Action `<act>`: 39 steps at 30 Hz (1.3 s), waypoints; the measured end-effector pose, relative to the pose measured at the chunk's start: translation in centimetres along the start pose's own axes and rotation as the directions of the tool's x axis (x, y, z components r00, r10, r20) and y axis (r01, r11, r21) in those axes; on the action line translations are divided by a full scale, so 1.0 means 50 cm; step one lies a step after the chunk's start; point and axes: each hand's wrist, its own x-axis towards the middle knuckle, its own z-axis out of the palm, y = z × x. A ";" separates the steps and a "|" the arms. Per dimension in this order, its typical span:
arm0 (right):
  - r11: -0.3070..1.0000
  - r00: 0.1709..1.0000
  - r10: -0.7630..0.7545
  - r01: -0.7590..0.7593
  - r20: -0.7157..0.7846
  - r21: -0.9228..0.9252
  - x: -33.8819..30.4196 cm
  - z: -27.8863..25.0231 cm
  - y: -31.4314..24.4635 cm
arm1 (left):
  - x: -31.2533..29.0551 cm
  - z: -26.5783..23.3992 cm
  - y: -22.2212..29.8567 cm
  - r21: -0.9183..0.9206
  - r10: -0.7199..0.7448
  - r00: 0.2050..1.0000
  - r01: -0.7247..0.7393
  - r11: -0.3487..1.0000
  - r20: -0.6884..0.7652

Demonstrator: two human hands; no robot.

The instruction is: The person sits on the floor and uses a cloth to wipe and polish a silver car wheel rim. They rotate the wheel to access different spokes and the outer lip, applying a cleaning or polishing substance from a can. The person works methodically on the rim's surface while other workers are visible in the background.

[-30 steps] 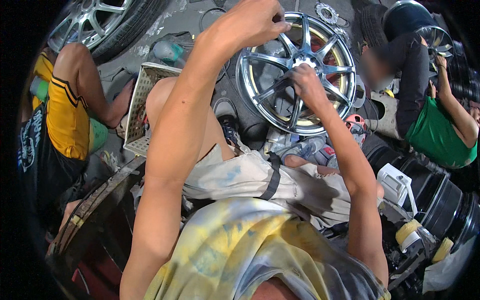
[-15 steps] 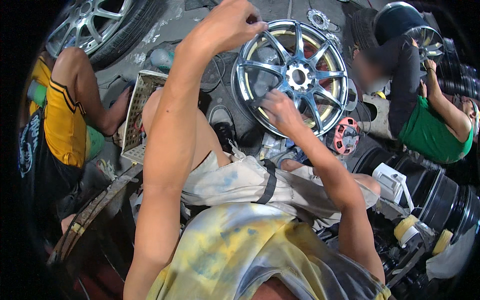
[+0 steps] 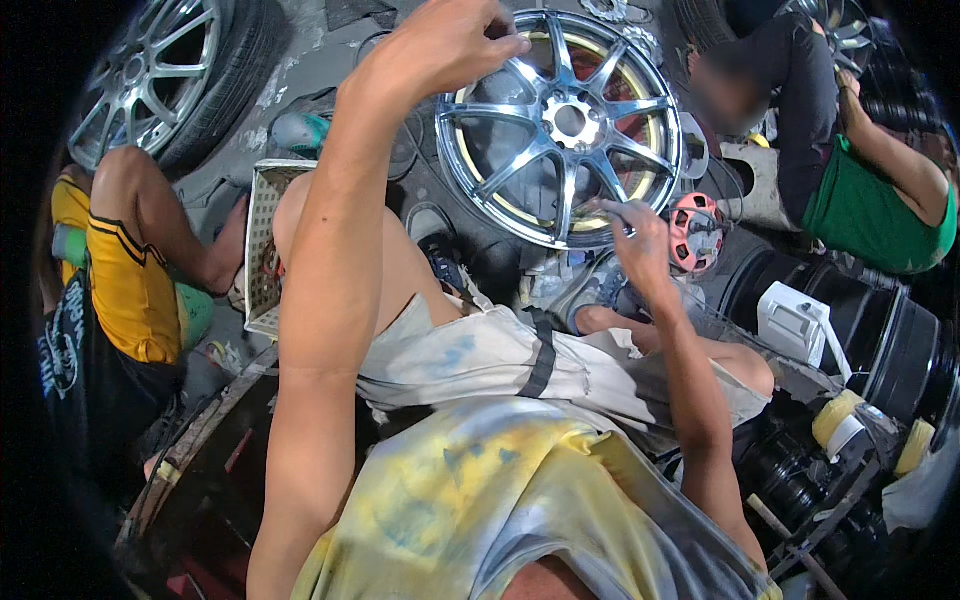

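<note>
A polished chrome alloy wheel rim [image 3: 483, 195] with several thin spokes lies in front of me. My left hand [image 3: 455, 50] is at its upper left edge, thumb and fingers closed on the outer lip. My right hand [image 3: 643, 242] is over the lower right part of the rim, fingers bent together near the ends of the lower spokes. Whatever sits between those fingertips is too small to name. Greyish smudges mark the right fingers.
A coral-red slotted round object [image 3: 695, 232] sits right of the rim. At left are a cream plastic basket [image 3: 262, 215], a wheel with tire [image 3: 215, 100] and a person in yellow shorts [image 3: 135, 290]. A person in green [image 3: 880, 215] works at right, beside black rims [image 3: 900, 330] and a white box [image 3: 790, 322].
My right hand has moved from the rim's left spokes to its lower right edge. The left hand stays at the upper left lip. The whole scene has shifted slightly in view.
</note>
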 end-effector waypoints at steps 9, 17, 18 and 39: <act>0.997 0.995 -0.073 0.075 -0.066 0.020 -0.077 0.095 -0.043 | 0.072 0.073 0.096 0.018 0.051 0.991 -0.053 0.998 0.125; 0.986 0.998 -0.056 0.055 -0.003 0.160 -0.085 0.110 -0.021 | 0.085 0.090 0.109 -0.009 0.135 0.986 -0.134 0.991 0.098; 0.987 0.996 -0.085 0.085 -0.003 0.133 -0.082 0.106 -0.021 | 0.085 0.091 0.107 0.005 0.134 0.986 -0.135 0.991 0.095; 0.993 0.992 -0.119 0.120 0.051 -0.006 -0.050 0.108 -0.014 | 0.116 0.138 0.104 -0.024 0.135 0.984 -0.133 0.991 0.117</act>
